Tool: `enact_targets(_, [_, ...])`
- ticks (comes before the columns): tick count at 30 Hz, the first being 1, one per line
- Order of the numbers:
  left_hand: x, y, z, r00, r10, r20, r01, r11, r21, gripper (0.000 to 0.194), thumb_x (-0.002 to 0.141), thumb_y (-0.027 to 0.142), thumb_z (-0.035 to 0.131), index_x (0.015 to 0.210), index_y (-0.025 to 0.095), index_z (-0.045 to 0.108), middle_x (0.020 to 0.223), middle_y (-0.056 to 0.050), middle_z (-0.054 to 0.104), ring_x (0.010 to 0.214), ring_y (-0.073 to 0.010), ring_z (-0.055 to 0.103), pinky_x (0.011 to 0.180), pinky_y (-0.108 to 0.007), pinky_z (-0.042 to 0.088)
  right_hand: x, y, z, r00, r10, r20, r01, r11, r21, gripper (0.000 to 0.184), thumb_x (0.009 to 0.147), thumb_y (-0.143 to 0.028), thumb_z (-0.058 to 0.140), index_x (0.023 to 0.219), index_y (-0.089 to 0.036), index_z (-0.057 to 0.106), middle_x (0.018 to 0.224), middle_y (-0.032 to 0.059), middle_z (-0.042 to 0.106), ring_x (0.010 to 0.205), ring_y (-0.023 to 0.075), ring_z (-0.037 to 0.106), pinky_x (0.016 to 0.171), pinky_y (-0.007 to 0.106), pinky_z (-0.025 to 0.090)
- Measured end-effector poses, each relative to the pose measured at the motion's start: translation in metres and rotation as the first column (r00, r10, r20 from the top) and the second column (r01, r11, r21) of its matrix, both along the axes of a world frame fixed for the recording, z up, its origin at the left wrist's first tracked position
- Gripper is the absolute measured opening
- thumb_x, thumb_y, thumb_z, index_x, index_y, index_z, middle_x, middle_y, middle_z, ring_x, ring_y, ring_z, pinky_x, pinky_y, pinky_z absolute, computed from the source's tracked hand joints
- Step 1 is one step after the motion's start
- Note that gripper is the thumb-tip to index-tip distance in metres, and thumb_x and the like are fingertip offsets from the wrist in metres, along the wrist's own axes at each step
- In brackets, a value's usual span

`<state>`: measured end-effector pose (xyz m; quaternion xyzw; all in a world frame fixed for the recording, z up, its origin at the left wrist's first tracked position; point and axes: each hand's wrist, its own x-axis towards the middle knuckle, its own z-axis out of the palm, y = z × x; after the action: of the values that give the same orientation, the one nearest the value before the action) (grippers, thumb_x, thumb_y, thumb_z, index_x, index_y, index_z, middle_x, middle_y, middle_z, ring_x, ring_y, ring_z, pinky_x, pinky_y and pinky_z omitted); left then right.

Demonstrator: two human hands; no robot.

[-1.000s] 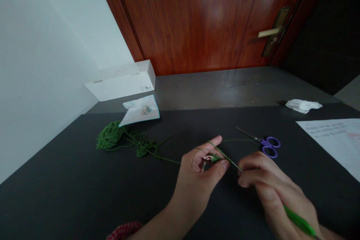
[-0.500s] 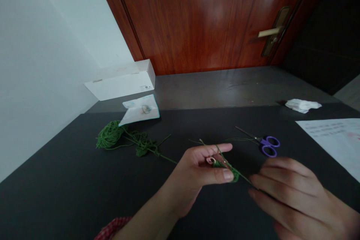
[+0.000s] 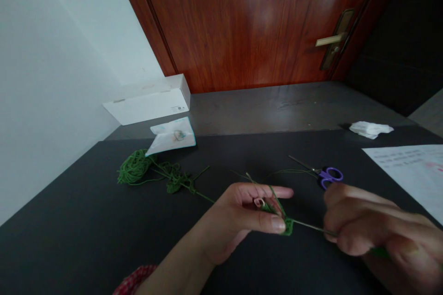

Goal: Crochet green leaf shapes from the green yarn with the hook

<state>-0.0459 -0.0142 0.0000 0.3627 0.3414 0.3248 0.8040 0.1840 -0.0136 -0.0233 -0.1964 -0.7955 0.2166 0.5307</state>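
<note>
Crochet piece, small and green, sits in a narrow pinch between the thumb and fingers of the left hand, above the middle of the black mat. A small pink loop shows just behind it. The right hand is closed around a hook, whose metal shaft reaches the piece; its green handle is mostly hidden. Whether the tip has entered a stitch is too small to tell.

Green yarn runs from a ball through a loose tangle toward the left hand. A sharp tug could tighten that tangle or drag the ball, and a slack pinch could let the hook slip from the work. Scissors lie just above the right knuckles, their points aimed left, so a wide stroke could catch them or the thin strand beside them. A paper sheet lies near the mat's right edge, limiting room there. The mat offers more open room below and left of the hands.
</note>
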Motion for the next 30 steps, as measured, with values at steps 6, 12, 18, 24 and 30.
enact_targets(6, [0.001,-0.001,-0.007,0.995,0.005,0.098,0.0,0.999,-0.045,0.042,0.058,0.01,0.076,0.099,0.01,0.076,0.074,-0.003,0.064,0.066,-0.011,0.054,0.068,-0.025,0.038,0.02,0.008,0.009,0.857,0.014,0.515,-0.283,0.849,0.446,0.034,0.099,-0.032,0.043,0.088,-0.019,0.072,0.072,0.0064,0.075,0.073,0.0213,0.07,0.072,0.034,0.06])
enact_targets(12, [-0.001,0.001,-0.004,0.996,-0.053,0.076,0.056,0.997,-0.048,0.042,0.057,0.012,0.077,0.099,0.011,0.076,0.073,-0.002,0.064,0.064,-0.0105,0.053,0.071,-0.026,0.038,0.014,-0.007,0.005,0.94,0.048,0.337,-0.083,0.993,0.09,0.035,0.102,-0.036,0.034,0.093,-0.024,0.066,0.078,0.0056,0.073,0.071,0.0198,0.067,0.072,0.038,0.056])
enact_targets(18, [-0.002,0.003,-0.002,0.994,-0.098,0.051,0.101,0.994,-0.049,0.042,0.057,0.015,0.08,0.099,0.012,0.076,0.072,-0.002,0.064,0.064,-0.0105,0.053,0.071,-0.027,0.037,0.016,-0.002,-0.01,0.954,0.29,0.078,-0.285,0.956,-0.069,0.026,0.1,-0.034,0.039,0.102,-0.023,0.063,0.074,0.0064,0.07,0.062,0.0214,0.065,0.056,0.038,0.052])
enact_targets(24, [-0.003,0.004,-0.003,0.988,-0.12,0.1,0.131,0.986,-0.106,0.044,0.057,0.013,0.08,0.101,0.012,0.075,0.071,-0.002,0.064,0.062,-0.0092,0.054,0.067,-0.025,0.038,0.014,-0.015,-0.001,0.962,0.164,0.218,-0.133,0.98,-0.15,0.032,0.099,-0.044,0.038,0.095,-0.031,0.067,0.074,0.0045,0.071,0.064,0.0228,0.065,0.063,0.042,0.053])
enact_targets(30, [-0.004,0.004,-0.006,0.984,-0.127,0.126,0.142,0.983,-0.114,0.042,0.057,0.012,0.078,0.1,0.011,0.076,0.068,-0.001,0.065,0.061,-0.0082,0.055,0.064,-0.023,0.038,0.01,-0.013,-0.001,0.948,0.279,0.155,-0.256,0.955,-0.149,0.027,0.1,-0.038,0.04,0.095,-0.027,0.064,0.071,0.0035,0.068,0.058,0.0204,0.063,0.056,0.038,0.05])
